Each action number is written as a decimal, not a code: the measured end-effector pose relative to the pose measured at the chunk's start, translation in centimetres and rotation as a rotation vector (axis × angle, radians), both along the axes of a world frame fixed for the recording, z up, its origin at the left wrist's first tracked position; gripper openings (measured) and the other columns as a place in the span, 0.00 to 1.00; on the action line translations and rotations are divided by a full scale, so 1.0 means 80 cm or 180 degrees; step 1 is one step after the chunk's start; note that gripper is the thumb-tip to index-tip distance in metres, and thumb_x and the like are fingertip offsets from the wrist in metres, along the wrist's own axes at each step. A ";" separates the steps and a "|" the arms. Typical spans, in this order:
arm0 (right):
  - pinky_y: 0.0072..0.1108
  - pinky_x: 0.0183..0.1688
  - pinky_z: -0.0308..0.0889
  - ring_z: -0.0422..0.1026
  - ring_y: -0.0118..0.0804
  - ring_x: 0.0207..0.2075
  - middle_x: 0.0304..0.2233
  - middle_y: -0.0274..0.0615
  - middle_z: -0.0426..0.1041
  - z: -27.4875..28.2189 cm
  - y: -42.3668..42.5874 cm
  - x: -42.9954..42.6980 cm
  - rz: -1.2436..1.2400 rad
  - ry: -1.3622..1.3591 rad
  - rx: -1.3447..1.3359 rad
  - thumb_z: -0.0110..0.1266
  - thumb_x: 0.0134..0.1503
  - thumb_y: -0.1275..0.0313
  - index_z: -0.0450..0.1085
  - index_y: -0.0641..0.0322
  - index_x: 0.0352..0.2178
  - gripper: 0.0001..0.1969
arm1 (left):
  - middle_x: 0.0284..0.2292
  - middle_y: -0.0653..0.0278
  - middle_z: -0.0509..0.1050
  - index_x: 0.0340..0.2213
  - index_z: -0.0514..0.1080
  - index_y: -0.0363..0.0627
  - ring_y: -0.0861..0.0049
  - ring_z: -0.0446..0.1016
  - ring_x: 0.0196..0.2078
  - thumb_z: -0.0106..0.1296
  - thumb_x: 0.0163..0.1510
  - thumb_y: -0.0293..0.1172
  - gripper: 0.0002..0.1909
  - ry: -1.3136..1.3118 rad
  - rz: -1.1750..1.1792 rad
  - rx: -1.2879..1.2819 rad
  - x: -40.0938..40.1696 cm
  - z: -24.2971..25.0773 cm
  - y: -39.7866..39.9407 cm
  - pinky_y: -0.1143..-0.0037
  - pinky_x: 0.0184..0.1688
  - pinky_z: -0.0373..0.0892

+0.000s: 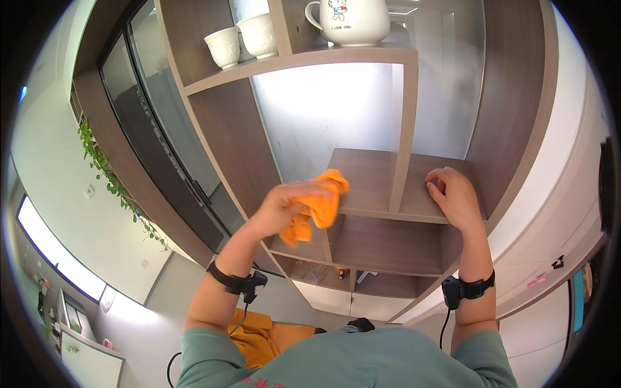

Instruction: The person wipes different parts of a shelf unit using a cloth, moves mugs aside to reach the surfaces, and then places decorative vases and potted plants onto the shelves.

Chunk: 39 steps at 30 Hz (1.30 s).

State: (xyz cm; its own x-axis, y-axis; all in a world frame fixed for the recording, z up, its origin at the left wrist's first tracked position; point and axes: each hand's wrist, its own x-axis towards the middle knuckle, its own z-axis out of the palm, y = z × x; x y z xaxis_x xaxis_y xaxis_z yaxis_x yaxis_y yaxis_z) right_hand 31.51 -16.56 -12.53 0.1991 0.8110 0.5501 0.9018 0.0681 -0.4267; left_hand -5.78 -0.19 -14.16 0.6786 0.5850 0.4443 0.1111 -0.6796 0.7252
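My left hand (281, 206) grips a crumpled orange cloth (325, 201), held in front of the brown wooden shelf unit (315, 60) at the left of its middle level; the hand looks slightly blurred. My right hand (451, 196) is at the right compartment, just over or on its wooden shelf board (419, 194); whether it touches the board I cannot tell. Its fingers are curled loosely, thumb apart from them, with nothing visible between them. An upright divider (403, 136) stands between the two hands.
On the upper shelf stand a white mug (356, 24) with a printed figure and two white textured cups (224, 47) (258, 36). Lower compartments hold small items, above white cabinet doors (322, 297). Dark-framed glass doors (160, 121) and a trailing green plant (114, 179) are at left.
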 end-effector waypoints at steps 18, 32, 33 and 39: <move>0.31 0.33 0.68 0.72 0.40 0.27 0.29 0.44 0.74 -0.001 0.003 0.000 -0.0026 0.0228 0.0118 0.57 0.57 0.70 0.76 0.63 0.34 0.07 | 0.59 0.36 0.59 0.63 0.55 0.35 0.40 0.58 0.61 0.51 0.45 0.10 0.42 -0.1359 0.2453 0.2958 0.199 0.105 0.172 0.58 0.65 0.57; 0.29 0.32 0.67 0.71 0.38 0.26 0.28 0.43 0.74 0.003 0.001 -0.004 -0.0037 0.0364 0.0160 0.58 0.56 0.72 0.76 0.64 0.33 0.06 | 0.61 0.77 0.66 0.58 0.70 0.63 0.67 0.62 0.66 0.50 0.52 0.17 0.33 0.1258 -0.0084 0.3946 0.170 0.087 0.156 0.66 0.64 0.66; 0.29 0.32 0.67 0.71 0.38 0.26 0.28 0.43 0.74 0.002 0.001 -0.004 -0.0034 0.0360 0.0152 0.58 0.56 0.72 0.76 0.64 0.33 0.06 | 0.60 0.81 0.68 0.59 0.69 0.69 0.68 0.61 0.66 0.47 0.55 0.18 0.33 0.1469 -0.0051 0.4028 0.153 0.075 0.161 0.67 0.65 0.65; 0.28 0.31 0.66 0.70 0.37 0.25 0.26 0.43 0.73 -0.001 0.002 -0.007 -0.0077 0.0341 0.0203 0.57 0.56 0.71 0.76 0.63 0.32 0.06 | 0.65 0.82 0.60 0.61 0.66 0.77 0.62 0.62 0.66 0.52 0.53 0.21 0.37 0.1291 0.1059 0.3627 0.085 0.020 0.190 0.61 0.68 0.60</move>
State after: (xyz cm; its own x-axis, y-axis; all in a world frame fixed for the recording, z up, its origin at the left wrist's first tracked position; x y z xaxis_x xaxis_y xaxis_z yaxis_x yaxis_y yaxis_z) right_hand 30.99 -16.40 -12.62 0.2785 0.7694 0.5749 0.8530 0.0770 -0.5162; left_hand 1.02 15.02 -12.60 0.7780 0.1751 0.6033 0.4746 -0.7930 -0.3818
